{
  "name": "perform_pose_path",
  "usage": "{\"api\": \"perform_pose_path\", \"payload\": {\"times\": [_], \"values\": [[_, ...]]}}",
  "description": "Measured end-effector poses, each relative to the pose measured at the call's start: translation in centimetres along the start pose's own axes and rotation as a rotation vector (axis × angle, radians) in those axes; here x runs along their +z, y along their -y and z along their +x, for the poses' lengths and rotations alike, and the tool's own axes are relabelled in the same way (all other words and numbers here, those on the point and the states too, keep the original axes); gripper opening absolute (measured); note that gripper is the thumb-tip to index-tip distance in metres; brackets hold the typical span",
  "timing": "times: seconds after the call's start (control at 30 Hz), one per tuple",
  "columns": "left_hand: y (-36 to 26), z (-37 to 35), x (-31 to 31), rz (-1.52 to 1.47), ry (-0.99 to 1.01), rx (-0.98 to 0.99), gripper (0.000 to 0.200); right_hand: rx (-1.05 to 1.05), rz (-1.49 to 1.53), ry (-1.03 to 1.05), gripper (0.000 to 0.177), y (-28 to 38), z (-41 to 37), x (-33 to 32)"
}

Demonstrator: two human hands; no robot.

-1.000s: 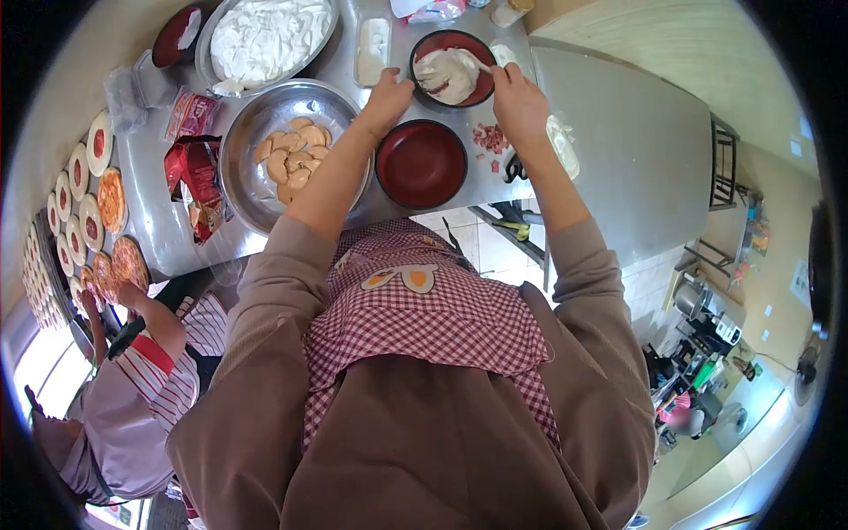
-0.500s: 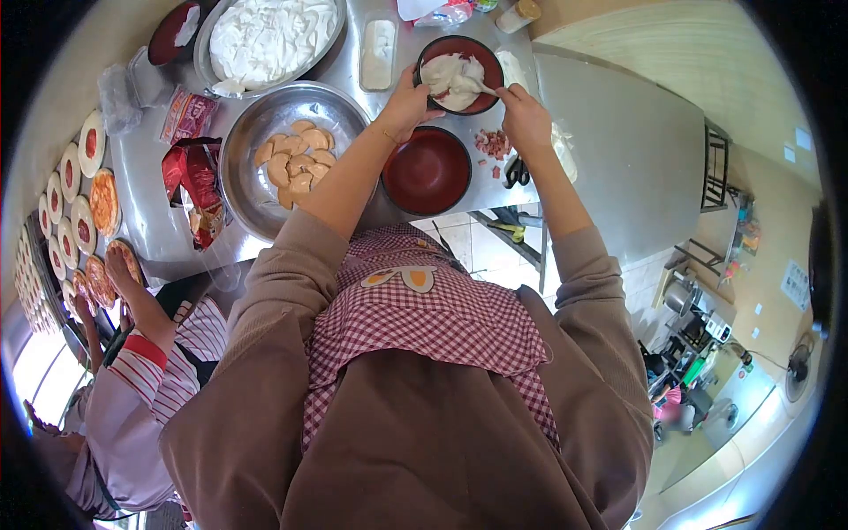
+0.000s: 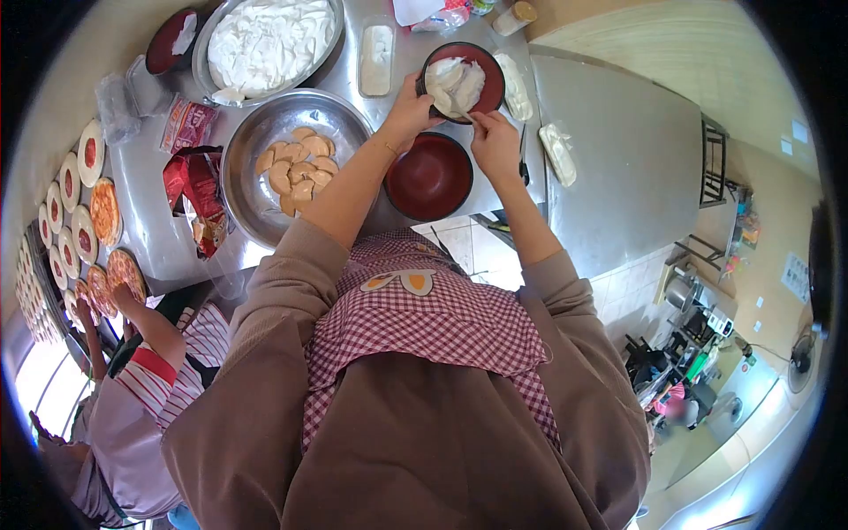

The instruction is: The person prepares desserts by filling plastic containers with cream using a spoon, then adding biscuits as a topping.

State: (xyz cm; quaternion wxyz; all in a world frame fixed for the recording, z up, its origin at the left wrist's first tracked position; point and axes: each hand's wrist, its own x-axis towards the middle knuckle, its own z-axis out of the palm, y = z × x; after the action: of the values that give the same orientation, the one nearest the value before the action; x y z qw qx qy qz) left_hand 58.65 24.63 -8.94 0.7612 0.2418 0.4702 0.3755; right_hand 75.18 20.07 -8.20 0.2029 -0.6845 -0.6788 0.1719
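My left hand [image 3: 412,115] is closed on the near left rim of a black-and-red bowl [image 3: 491,75] at the top middle. Thick white cream [image 3: 459,86] lies inside it. With its fingers pinched, my right hand [image 3: 495,144] grips a spoon [image 3: 465,114] by the handle at the bowl's near edge; cream hides its head. Just below stands a second red bowl [image 3: 428,177] with nothing in it. The chopped pink pieces and scissors near my right hand are mostly hidden behind that hand and forearm.
A steel basin [image 3: 247,190] with tan rounded pieces stands left, below a large bowl of white cream [image 3: 269,49]. A white tray [image 3: 377,62] and wrapped white packs [image 3: 558,155] lie nearby. At far left, another person's hands [image 3: 128,300] work among topped dough rounds [image 3: 105,212].
My right hand has moved left and down, carrying the spoon handle to the bowl's near edge. The bowl has shifted slightly and the cream in it has been moved about.
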Motion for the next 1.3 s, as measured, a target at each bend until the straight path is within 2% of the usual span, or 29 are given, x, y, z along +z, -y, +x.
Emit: {"api": "perform_pose_path", "payload": {"times": [0.3,0.37,0.43,0.5,0.53,0.6,0.63,0.7,0.83,1.13,1.2,1.23,1.3], "values": [[-0.4,0.1,-0.3,0.049,0.028,-0.023,0.053,0.284,0.209,0.030,0.019,-0.8,0.3,0.9],[-0.3,0.2,-0.3,-0.035,0.031,-0.006,0.053,0.476,0.369,0.060,0.019,-1.3,0.3,0.8],[-0.3,0.1,-0.3,-0.019,0.030,-0.005,0.053,0.423,0.354,0.019,0.018,-1.6,0.4,0.9],[-0.4,-0.3,-0.2,-0.003,0.031,-0.008,0.053,0.345,0.247,-0.152,0.017,-1.7,0.6,0.9],[-0.3,-0.3,-0.2,0.005,0.033,0.002,0.053,0.341,0.246,-0.154,0.017,-1.0,0.8,0.4],[-0.1,-0.2,-0.2,0.012,0.035,0.013,0.054,0.110,-0.105,-0.186,0.017,0.3,1.4,-0.4],[0.3,0.0,-0.4,0.012,0.058,0.044,0.054,0.108,-0.105,-0.187,0.017,0.6,1.4,-0.2],[0.9,0.5,-0.7,0.011,0.080,0.077,0.055,-0.026,-0.117,-0.204,0.018,1.3,1.4,0.2],[1.0,0.3,-0.4,0.055,0.102,0.097,0.053,-0.066,-0.062,-0.174,0.018,1.7,1.3,1.0],[0.5,-0.1,-0.6,0.084,0.112,0.076,0.053,0.123,0.114,-0.106,0.018,2.1,0.8,0.9],[0.2,-0.2,-0.5,0.090,0.108,0.051,0.054,0.291,0.230,-0.059,0.019,1.4,1.0,1.3],[0.2,-0.3,-0.5,0.088,0.106,0.042,0.054,0.291,0.231,-0.060,0.019,0.9,1.1,1.6],[0.1,-0.3,-0.5,0.086,0.102,0.035,0.054,0.499,0.509,-0.007,0.021,-0.1,1.2,2.2]]}}
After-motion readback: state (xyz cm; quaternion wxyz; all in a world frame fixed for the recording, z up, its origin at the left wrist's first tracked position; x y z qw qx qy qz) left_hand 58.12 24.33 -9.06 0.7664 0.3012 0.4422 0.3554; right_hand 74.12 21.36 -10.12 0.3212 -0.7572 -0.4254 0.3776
